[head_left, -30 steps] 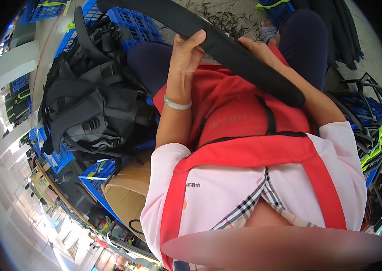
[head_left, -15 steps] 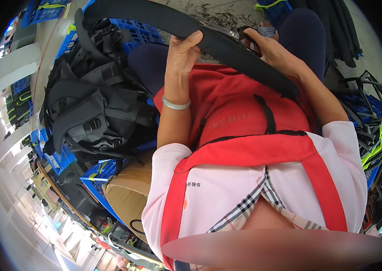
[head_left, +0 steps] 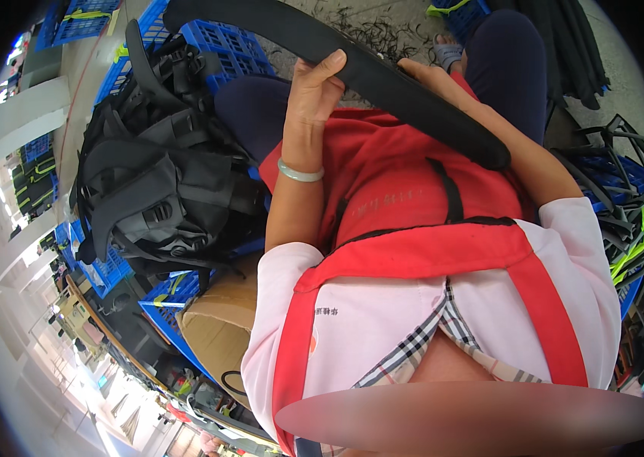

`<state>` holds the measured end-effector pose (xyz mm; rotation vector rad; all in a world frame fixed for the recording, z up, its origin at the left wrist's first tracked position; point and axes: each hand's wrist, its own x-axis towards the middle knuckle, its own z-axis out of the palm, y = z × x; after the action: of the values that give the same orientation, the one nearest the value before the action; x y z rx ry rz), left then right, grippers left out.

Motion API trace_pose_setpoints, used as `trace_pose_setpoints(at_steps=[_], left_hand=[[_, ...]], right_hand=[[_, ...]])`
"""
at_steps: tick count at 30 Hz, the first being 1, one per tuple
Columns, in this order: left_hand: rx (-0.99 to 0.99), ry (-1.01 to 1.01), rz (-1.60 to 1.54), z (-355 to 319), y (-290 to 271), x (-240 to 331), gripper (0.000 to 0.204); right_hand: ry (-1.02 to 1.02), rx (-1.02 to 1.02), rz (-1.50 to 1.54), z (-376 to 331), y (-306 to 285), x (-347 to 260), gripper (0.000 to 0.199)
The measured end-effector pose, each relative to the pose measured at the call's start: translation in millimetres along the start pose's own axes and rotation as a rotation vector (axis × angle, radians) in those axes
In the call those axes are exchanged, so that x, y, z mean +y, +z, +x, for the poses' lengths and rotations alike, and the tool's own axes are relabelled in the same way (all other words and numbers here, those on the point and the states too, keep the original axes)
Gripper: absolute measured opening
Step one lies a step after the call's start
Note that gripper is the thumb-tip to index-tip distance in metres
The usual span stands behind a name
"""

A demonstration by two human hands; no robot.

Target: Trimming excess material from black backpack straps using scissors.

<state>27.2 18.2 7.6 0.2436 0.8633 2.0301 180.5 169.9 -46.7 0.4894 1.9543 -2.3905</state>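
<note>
A long black padded strap (head_left: 421, 103) curves across my lap from upper left to lower right. My left hand (head_left: 317, 87) is closed on its near edge, thumb pressed on top and the other fingers partly behind. My right hand (head_left: 434, 82) lies along the strap's far edge, curled, with its thumb side showing. Its other fingers, and whatever they hold, are hidden behind the strap. Beneath the strap, a red apron (head_left: 421, 190) covers my lap.
Black backpacks (head_left: 169, 183) are heaped in a blue crate at my left, beside a cardboard box (head_left: 219, 316). Black straps (head_left: 619, 171) fill another crate at my right. Dark scraps (head_left: 383, 34) litter the floor ahead. Black pieces (head_left: 573, 57) hang at upper right.
The strap has shifted slightly to the right and tilted. The dark-handled tool with shiny metal parts, visible in my right hand before, is now out of sight behind the strap.
</note>
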Motion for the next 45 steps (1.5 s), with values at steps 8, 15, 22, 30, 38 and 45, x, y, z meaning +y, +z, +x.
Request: trace_pose_setpoints(at_steps=[8, 15, 22, 30, 38, 45], left_hand=[[0.062, -0.406, 0.622, 54.5, 13.6, 49.1, 0.026], [-0.628, -0.535, 0.861, 56.6, 91.1, 1.4, 0.041], [-0.065, -0.276, 0.355, 86.2, 15.1, 17.1, 0.036], [0.140, -0.213, 0.185, 75.3, -51.0, 24.7, 0.026], [0.097, -0.299, 0.522, 80.8, -15.3, -22.9, 0.022], [0.139, -0.264, 0.711, 74.2, -21.1, -18.8, 0.023]], right_hand=[[-0.505, 0.301, -0.858, -11.5, -28.8, -110.3, 0.043], [-0.032, -0.135, -1.139, -28.5, -51.8, -185.1, 0.044], [-0.152, 0.503, -0.955, -76.3, -178.5, -162.6, 0.046], [-0.039, 1.130, -0.652, -79.1, -386.2, -157.6, 0.036], [0.218, 1.265, -0.581, -73.0, -473.3, -40.4, 0.038], [-0.085, 1.360, -0.954, -30.5, -395.5, -35.6, 0.040]])
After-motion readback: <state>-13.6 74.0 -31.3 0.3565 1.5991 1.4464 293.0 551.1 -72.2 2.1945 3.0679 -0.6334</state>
